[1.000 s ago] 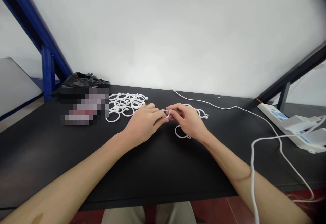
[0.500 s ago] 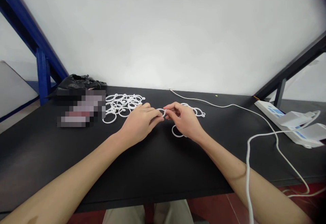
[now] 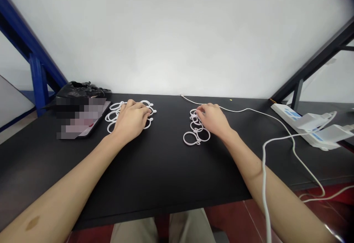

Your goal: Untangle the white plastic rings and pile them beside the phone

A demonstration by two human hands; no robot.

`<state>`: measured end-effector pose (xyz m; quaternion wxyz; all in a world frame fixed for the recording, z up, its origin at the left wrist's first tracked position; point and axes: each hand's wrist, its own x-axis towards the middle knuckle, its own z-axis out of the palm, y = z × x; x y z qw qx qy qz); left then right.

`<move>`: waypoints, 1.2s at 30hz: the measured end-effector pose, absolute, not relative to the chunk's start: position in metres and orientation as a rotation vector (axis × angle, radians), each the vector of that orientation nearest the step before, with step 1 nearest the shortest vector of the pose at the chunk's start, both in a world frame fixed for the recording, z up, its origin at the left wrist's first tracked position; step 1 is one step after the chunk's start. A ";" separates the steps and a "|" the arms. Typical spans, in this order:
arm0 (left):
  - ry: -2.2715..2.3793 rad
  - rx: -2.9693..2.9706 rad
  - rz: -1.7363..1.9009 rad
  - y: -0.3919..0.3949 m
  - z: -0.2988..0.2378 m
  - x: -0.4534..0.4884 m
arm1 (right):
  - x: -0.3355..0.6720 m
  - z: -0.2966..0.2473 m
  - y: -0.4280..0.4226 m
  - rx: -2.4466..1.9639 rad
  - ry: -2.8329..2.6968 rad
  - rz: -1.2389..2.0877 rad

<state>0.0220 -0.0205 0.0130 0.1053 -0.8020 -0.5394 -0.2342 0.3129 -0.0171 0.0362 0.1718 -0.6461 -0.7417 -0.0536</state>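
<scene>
Through the head camera, I have my left grip (image 3: 132, 119) resting over a pile of white rings (image 3: 151, 120), the back of the hand up and the fingers curled down among them. The rings stick out on both sides of that grip, overlapping one another, several with a small round knob or loop on the edge. I cannot tell whether the fingers are narrowed on a ring, as the hand hides them.

My right grip (image 3: 214, 119) is well apart from the left one, at the far end of a smaller group of white rings (image 3: 197, 130). Its thumb and fingertips come down at the farthest rings of that group; whether they pinch one I cannot make out. The group runs from those fingertips toward me, its parts touching or overlapping, and the nearest ring (image 3: 184, 138) lies closer to me than the right grip, a little to its left. Both groups lie flat on the black desk (image 3: 166, 173).

Left of my left grip is a phone (image 3: 95, 125), its face partly pixelated, with a crumpled black bag (image 3: 83, 87) behind it. A thin white cable (image 3: 238, 111) passes behind my right grip and off to its right, near a white power strip (image 3: 280, 107). A thicker white cable (image 3: 264, 184) crosses before the right forearm.
</scene>
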 end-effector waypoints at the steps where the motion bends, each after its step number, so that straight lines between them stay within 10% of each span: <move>1: -1.596 -2.365 -0.683 -0.021 0.013 0.022 | 0.312 0.035 -0.017 -1.849 -2.127 -0.125; 23: -0.835 -2.651 -0.840 -0.052 0.034 0.058 | 0.257 0.038 -0.049 -1.065 -2.049 0.414; 30: -1.037 -2.673 -0.708 -0.051 0.034 0.056 | 0.256 0.041 -0.053 -1.068 -1.823 0.903; 36: -1.183 -2.659 -0.871 -0.052 0.033 0.058 | 0.257 0.039 -0.052 -1.047 -1.898 0.698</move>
